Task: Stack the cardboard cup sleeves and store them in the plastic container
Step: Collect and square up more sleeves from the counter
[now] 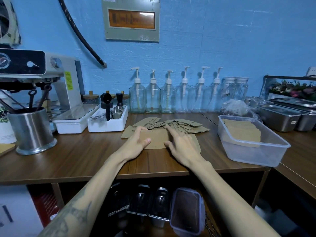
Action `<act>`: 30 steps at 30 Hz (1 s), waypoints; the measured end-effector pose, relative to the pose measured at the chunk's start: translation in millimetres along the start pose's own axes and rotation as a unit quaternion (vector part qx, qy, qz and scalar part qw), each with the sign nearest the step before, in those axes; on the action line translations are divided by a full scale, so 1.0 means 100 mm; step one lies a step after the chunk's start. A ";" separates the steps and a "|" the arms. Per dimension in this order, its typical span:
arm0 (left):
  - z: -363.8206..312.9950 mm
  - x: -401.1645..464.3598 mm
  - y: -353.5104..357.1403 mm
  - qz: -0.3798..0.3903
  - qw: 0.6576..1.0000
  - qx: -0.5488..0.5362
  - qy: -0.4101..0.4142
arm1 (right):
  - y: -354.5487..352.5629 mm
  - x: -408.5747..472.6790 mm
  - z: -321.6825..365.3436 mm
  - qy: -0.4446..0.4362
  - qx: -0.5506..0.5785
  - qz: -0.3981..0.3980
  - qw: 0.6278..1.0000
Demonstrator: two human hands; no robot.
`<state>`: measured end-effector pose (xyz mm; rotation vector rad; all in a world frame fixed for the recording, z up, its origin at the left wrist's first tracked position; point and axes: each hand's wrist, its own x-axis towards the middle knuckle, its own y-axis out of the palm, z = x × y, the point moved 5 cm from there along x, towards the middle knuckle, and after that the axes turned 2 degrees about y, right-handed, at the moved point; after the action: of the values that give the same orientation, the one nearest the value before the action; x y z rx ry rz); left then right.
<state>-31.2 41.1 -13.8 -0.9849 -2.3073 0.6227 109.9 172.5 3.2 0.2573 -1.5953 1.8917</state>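
1. My left hand (136,141) lies flat on a flattened cup sleeve (158,139), fingers spread, pinning its left end, gripping nothing.
2. My right hand (181,142) rests on its right side, fingers splayed wide, index finger pointing away.
3. Sleeve's long axis runs left-right along the wooden counter (77,158).
4. Beyond: loose sleeve pile (172,124), fanned and unaligned.
5. Right: plastic container (256,154) holds stacked sleeves (241,132).
6. Far left: paper cup (4,124), partly legible "COFF".
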 end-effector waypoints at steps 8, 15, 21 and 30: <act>0.01 0.00 -0.01 -0.001 1.000 -0.008 -0.008 | -0.23 -0.07 -0.54 0.210 -0.093 -0.026 0.973; -0.04 -0.04 -0.01 -0.005 1.000 -0.012 -0.006 | -0.10 -0.08 -0.82 0.315 -0.062 0.094 0.942; -0.04 -0.06 -0.04 -0.016 1.000 -0.008 -0.015 | -0.14 -0.06 -0.82 0.299 0.012 0.070 0.952; -0.13 -0.09 -0.06 -0.050 0.999 0.014 -0.006 | -0.28 -0.11 -0.83 0.264 0.332 -0.092 0.901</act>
<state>-20.8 33.2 -3.8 -0.8489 -2.3350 0.6193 155.5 248.2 -0.1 0.1488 -0.5212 2.0625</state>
